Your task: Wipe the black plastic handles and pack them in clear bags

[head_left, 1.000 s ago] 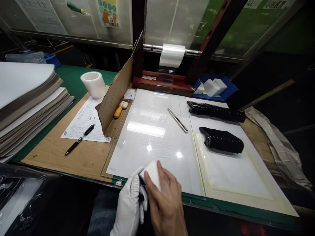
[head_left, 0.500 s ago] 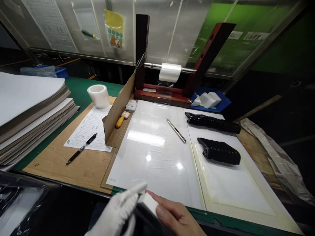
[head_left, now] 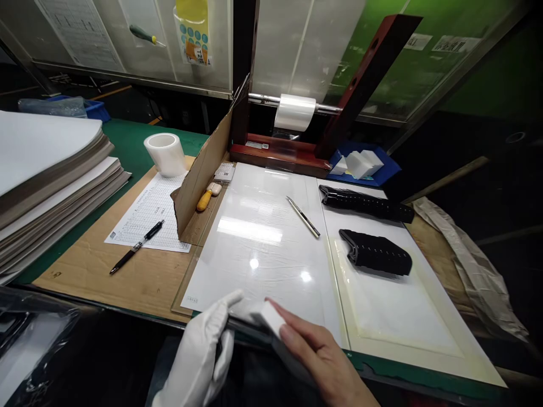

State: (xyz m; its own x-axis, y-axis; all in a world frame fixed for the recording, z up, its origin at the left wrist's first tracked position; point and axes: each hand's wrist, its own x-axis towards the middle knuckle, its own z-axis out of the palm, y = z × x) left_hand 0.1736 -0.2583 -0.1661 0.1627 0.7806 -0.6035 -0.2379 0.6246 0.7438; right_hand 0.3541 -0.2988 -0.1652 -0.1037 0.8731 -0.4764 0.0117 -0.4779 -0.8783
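Head view catches the shift right at the counter's (head_left: 394, 370) near edge: the white block (head_left: 272, 318) has come away from the gloved fingertips, and more of a slim dark piece (head_left: 250, 329) shows between the two hands. The bare right hand (head_left: 326, 362) has the block pinched, thumb on the near side, fingers along the far side. Across from it, the gloved left hand (head_left: 199, 345) looks closed on the dark piece's left end, though that grip is partly hidden. So the block sits up against the piece, or just above it; blur hides whether they touch. As I judge it, the shift leaves more of the piece open to the block, with the left hand steadying and the right doing the moving.

Beyond them, the knife (head_left: 302, 217) lies on the clear-topped white sheet (head_left: 254, 271), out of either hand. Over to the right, two black rolled bundles (head_left: 365, 203) (head_left: 377, 252) rest one behind the other, apart, and the pen (head_left: 136, 247) lies across the printed form (head_left: 146, 212) at left.
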